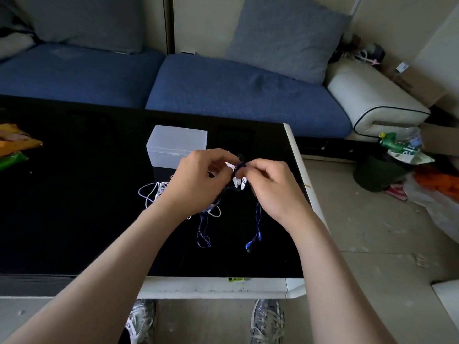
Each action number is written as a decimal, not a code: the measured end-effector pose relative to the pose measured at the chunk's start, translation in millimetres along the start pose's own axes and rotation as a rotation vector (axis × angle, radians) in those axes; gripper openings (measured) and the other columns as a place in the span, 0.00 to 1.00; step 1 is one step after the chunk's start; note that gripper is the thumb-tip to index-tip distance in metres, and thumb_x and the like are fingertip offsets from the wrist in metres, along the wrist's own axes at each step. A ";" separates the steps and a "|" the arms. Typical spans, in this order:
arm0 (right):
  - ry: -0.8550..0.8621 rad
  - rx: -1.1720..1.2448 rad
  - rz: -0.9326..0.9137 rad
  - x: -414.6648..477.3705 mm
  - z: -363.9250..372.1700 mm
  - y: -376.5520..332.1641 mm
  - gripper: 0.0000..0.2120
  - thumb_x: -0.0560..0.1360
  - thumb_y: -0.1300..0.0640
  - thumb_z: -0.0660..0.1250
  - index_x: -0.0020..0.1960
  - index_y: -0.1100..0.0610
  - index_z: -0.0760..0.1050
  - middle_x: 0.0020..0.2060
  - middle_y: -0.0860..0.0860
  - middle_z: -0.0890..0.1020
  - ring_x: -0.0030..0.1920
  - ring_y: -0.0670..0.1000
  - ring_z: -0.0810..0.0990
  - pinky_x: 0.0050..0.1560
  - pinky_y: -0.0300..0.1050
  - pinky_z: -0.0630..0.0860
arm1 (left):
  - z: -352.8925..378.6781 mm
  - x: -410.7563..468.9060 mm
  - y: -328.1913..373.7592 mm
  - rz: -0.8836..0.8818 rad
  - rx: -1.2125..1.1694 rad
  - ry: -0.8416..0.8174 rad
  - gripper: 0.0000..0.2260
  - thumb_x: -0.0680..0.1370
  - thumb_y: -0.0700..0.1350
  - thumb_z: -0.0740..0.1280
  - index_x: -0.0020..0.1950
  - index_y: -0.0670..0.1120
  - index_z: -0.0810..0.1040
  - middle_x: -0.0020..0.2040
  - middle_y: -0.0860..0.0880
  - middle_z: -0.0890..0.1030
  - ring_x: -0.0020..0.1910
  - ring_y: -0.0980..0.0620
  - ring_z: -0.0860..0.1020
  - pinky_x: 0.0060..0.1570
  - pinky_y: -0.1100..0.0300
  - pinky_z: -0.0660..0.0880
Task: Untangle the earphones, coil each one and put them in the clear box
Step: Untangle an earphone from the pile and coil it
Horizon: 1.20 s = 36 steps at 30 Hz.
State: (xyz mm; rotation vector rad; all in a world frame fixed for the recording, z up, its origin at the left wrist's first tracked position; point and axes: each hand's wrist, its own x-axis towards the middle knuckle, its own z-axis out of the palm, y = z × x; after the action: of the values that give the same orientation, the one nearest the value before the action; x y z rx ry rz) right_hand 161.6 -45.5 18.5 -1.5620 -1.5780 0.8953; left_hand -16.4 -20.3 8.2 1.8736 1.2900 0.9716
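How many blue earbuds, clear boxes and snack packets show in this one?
Blue earbuds: 2
Clear box: 1
Snack packets: 2, one orange, one green
Total: 5
White earbuds, partly hidden between the fingers, are not counted.

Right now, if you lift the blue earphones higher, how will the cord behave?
Likely floppy: the blue earphones droop slack from the right hand. Probably light, since fingertips alone pinch them. They may drag the white earphones tangled beside the left hand.
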 end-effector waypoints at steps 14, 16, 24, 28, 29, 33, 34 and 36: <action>-0.010 0.078 0.085 -1.4 1.4 -2.0 0.16 0.82 0.52 0.63 0.44 0.54 0.86 0.37 0.51 0.87 0.43 0.52 0.87 0.54 0.56 0.83 | 2.1 0.3 -5.8 0.204 0.169 0.094 0.04 0.78 0.44 0.76 0.50 0.53 0.87 0.50 0.55 0.82 0.46 0.57 0.82 0.51 0.55 0.80; 0.013 0.105 0.093 -1.1 2.5 -2.2 0.17 0.83 0.49 0.65 0.44 0.54 0.87 0.38 0.52 0.88 0.43 0.52 0.88 0.55 0.54 0.84 | 2.4 -1.6 -2.6 0.246 0.193 0.109 0.05 0.77 0.43 0.76 0.49 0.53 0.88 0.48 0.56 0.83 0.45 0.57 0.82 0.49 0.55 0.80; 0.045 0.217 0.208 -0.1 7.0 -5.9 0.12 0.86 0.55 0.65 0.51 0.58 0.85 0.40 0.51 0.89 0.44 0.49 0.89 0.57 0.45 0.81 | 10.0 2.7 5.0 -0.223 -0.308 0.159 0.05 0.80 0.43 0.70 0.47 0.49 0.85 0.36 0.52 0.84 0.35 0.57 0.79 0.40 0.61 0.74; 0.084 0.343 0.374 1.3 10.7 -10.3 0.12 0.84 0.57 0.66 0.51 0.63 0.85 0.41 0.55 0.89 0.43 0.53 0.90 0.52 0.44 0.84 | 16.5 5.3 5.7 -0.322 -0.589 0.159 0.06 0.82 0.40 0.66 0.49 0.45 0.83 0.45 0.42 0.85 0.44 0.49 0.82 0.52 0.50 0.79; 0.101 0.381 0.404 1.7 11.1 -10.8 0.12 0.83 0.58 0.66 0.50 0.64 0.85 0.40 0.56 0.89 0.43 0.55 0.90 0.50 0.44 0.85 | 17.3 5.6 7.4 -0.333 -0.643 0.176 0.06 0.83 0.39 0.65 0.50 0.44 0.82 0.46 0.42 0.85 0.45 0.48 0.83 0.53 0.50 0.80; 0.085 0.447 0.446 1.6 13.7 -15.7 0.13 0.84 0.57 0.65 0.46 0.61 0.85 0.39 0.56 0.89 0.43 0.55 0.90 0.45 0.41 0.84 | 20.0 7.5 14.0 -0.392 -0.780 0.225 0.07 0.85 0.39 0.62 0.51 0.42 0.80 0.42 0.45 0.83 0.39 0.50 0.83 0.39 0.55 0.81; 0.082 0.425 0.424 2.1 15.0 -15.8 0.14 0.84 0.57 0.65 0.46 0.61 0.85 0.39 0.55 0.89 0.42 0.54 0.90 0.48 0.42 0.83 | 21.5 8.6 12.3 -0.399 -0.735 0.239 0.07 0.85 0.40 0.62 0.52 0.42 0.79 0.41 0.45 0.82 0.38 0.48 0.81 0.39 0.54 0.79; 0.119 0.383 0.377 2.7 16.7 -14.1 0.14 0.83 0.56 0.65 0.47 0.62 0.84 0.36 0.53 0.87 0.39 0.51 0.89 0.55 0.47 0.82 | 22.4 10.0 7.7 -0.374 -0.575 0.241 0.04 0.84 0.41 0.64 0.53 0.45 0.78 0.42 0.44 0.79 0.39 0.47 0.77 0.42 0.50 0.75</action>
State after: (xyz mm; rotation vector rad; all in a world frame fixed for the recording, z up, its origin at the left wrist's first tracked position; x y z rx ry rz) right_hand 140.2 -42.9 22.7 -1.6166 -0.9700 1.2021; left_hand 8.7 -15.4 5.3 1.0633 1.2613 1.2232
